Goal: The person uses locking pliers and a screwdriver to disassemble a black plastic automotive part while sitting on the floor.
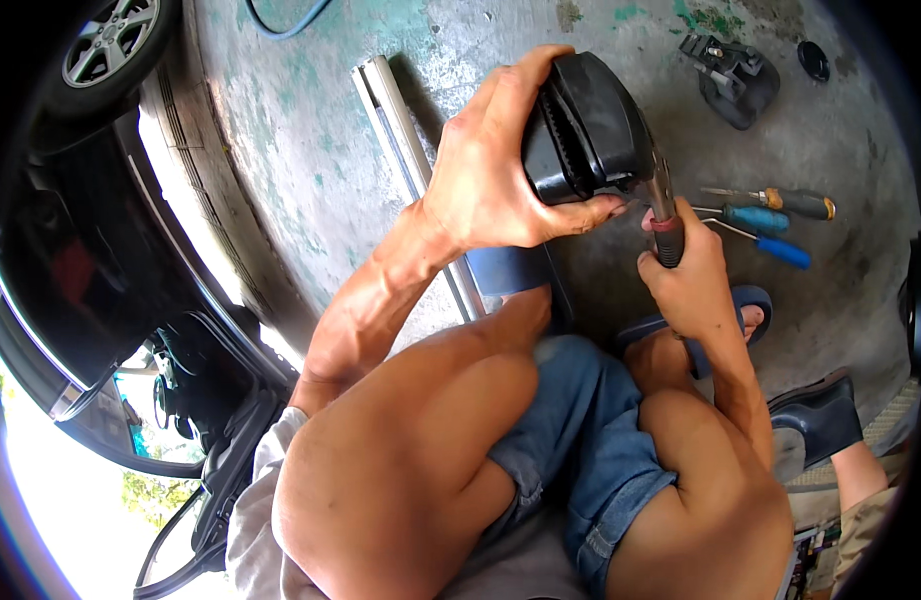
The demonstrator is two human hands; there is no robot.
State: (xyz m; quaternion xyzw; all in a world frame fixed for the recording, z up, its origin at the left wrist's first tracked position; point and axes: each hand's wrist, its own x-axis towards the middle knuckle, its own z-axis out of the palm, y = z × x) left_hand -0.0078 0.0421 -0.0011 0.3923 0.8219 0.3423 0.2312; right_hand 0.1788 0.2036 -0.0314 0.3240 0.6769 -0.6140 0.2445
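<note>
My left hand (501,160) is wrapped round a black plastic housing (603,120), its fingers over the top and the thumb underneath. A toothed slot runs along the housing's side. My right hand (693,275) is closed on a hand tool (669,243) with a black ribbed grip, a red collar and a metal shank. The tool's metal end meets the housing's lower right edge; its tip is hidden there, so its exact kind cannot be made out. Both hands are above the floor, in front of my bent knees.
A long metal rail (396,125) lies left of the housing. Screwdrivers with orange-black (801,203) and blue (756,218) handles, plus a blue-handled tool (783,251), lie right. Beyond are another black part (731,82) and a round cap (813,61). A black car (91,270) stands left; another person's shoe (819,420) is right.
</note>
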